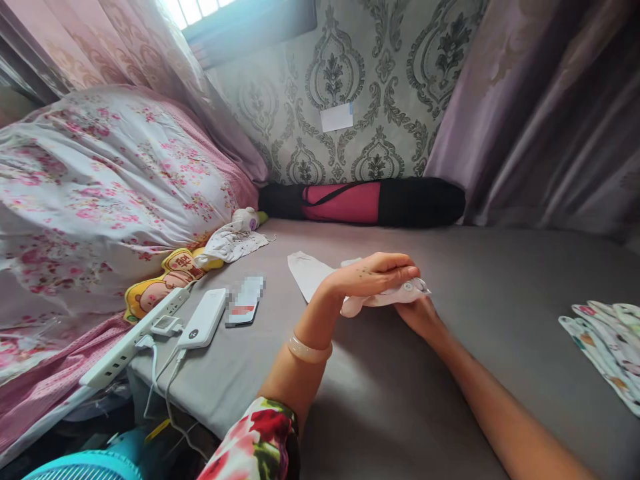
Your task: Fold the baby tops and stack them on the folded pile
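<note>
A small white cloth piece (395, 296) with a round snap near its right end lies between my two hands, above the grey sheet. My left hand (375, 273), with a pale bangle on its wrist, rests flat on top of it, fingers stretched to the right. My right hand (419, 317) is underneath, touching the cloth from below; its fingers are mostly hidden by the cloth. Left of my hands, a white strip of cloth (309, 272) extends over the sheet, partly covered by my left wrist.
Patterned cloth pieces (607, 347) lie at the right edge. To the left are a phone (245, 303), a white power bank (204, 319), a power strip (135, 340) with cables and a yellow toy (155, 292). A black and pink bag (345, 202) lies along the wall.
</note>
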